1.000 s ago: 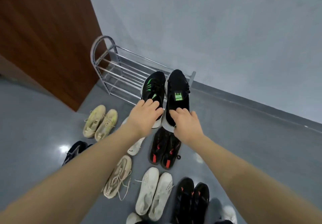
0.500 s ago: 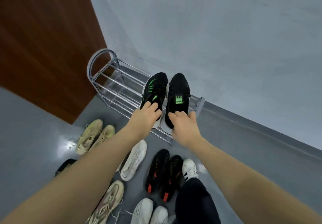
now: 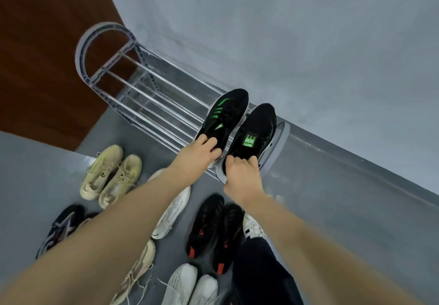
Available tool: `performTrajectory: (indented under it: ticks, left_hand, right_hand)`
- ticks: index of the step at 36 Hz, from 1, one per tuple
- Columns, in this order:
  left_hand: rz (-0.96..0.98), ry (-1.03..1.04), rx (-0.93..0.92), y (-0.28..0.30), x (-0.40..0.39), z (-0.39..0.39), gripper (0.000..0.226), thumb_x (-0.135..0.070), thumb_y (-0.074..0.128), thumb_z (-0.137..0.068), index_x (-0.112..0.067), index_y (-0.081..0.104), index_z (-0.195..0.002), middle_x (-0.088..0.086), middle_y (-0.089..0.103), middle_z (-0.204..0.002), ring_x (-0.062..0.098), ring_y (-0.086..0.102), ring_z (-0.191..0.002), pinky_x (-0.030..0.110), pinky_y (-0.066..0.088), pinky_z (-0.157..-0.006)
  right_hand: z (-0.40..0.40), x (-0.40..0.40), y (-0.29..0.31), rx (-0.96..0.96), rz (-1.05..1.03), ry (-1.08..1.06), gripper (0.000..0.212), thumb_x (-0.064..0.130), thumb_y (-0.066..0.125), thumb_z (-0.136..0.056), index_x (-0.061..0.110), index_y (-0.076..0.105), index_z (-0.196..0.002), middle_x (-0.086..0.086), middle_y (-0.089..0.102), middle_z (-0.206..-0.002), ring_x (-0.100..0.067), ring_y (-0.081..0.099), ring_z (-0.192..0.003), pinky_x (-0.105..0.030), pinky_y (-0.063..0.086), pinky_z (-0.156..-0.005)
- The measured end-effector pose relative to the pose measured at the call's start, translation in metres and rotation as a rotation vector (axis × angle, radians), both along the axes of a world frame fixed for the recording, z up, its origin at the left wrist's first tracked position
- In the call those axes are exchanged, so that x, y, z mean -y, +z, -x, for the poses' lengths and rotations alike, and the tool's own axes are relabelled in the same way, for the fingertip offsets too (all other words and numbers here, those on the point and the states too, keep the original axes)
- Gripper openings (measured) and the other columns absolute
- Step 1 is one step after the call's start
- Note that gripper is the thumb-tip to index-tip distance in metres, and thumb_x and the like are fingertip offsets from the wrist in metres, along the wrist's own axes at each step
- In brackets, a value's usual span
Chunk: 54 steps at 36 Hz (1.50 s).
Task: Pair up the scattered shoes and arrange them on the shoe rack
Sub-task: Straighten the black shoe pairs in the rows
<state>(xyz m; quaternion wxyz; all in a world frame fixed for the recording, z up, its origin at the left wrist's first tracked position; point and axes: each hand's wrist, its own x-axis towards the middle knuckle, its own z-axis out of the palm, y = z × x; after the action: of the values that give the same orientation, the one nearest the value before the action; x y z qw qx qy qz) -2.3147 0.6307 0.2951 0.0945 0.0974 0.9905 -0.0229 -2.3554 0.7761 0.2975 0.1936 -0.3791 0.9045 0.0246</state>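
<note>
left hand (image 3: 200, 153) – gripping heel of black green-striped sneaker (image 3: 225, 117) | right hand (image 3: 241, 175) – gripping heel of matching sneaker (image 3: 255, 133) | both side by side on right end of metal shoe rack (image 3: 152, 95), toes toward wall | other pairs scattered on floor (image 3: 332, 209)

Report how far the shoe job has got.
Done: nothing is fully racked yet; the shoe rack carries only the pair now going on. In hand: the left hand and right hand each grip the heel of a black-and-green shoe at the rack's right end. Left: the beige pair, the black-and-red pair, the white pair and other shoes lie on the floor.
</note>
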Motion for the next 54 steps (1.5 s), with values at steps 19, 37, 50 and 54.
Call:
performTrajectory:
  ticks: [19,37,50,54]
  left_hand:
    - [-0.081,0.356,0.203,-0.017,-0.024,-0.010,0.068,-0.009,0.055,-0.086,-0.011,0.021,-0.145,0.010,0.003,-0.156,0.034,-0.003,-0.145,0.042,0.005,-0.118]
    - [-0.463,0.443,0.298,-0.022,-0.108,0.038,0.046,-0.045,0.058,-0.085,-0.024,0.054,-0.126,-0.007,0.028,-0.146,0.022,0.015,-0.138,0.045,0.018,-0.106]
    - [-0.788,0.666,0.287,-0.028,-0.135,0.094,0.040,-0.030,0.051,-0.086,-0.025,0.051,-0.126,-0.013,0.036,-0.140,0.029,0.011,-0.141,0.071,0.004,-0.107]
    - [-0.819,0.661,0.251,-0.043,-0.138,0.121,0.034,-0.030,0.045,-0.078,-0.027,0.051,-0.112,-0.006,0.052,-0.117,0.028,0.040,-0.129,0.059,0.020,-0.110]
  right_hand:
    - [-0.005,-0.015,-0.011,-0.185,0.390,-0.439,0.042,0.037,0.060,-0.085,0.008,0.054,-0.115,-0.010,0.052,-0.109,-0.029,0.050,-0.094,-0.038,0.037,-0.080]
    - [0.062,-0.054,-0.007,0.410,0.697,-1.045,0.017,0.020,0.054,-0.094,0.005,0.045,-0.095,0.006,0.045,-0.071,-0.007,0.044,-0.061,-0.014,0.032,-0.048]
    - [0.117,-0.061,-0.001,0.406,0.809,-1.004,0.007,0.012,0.051,-0.093,0.006,0.047,-0.092,0.004,0.048,-0.070,-0.006,0.047,-0.061,-0.012,0.036,-0.051]
    - [0.147,-0.061,0.014,0.381,0.805,-0.916,0.007,0.012,0.051,-0.093,0.008,0.045,-0.092,0.007,0.046,-0.069,-0.003,0.045,-0.060,-0.006,0.036,-0.049]
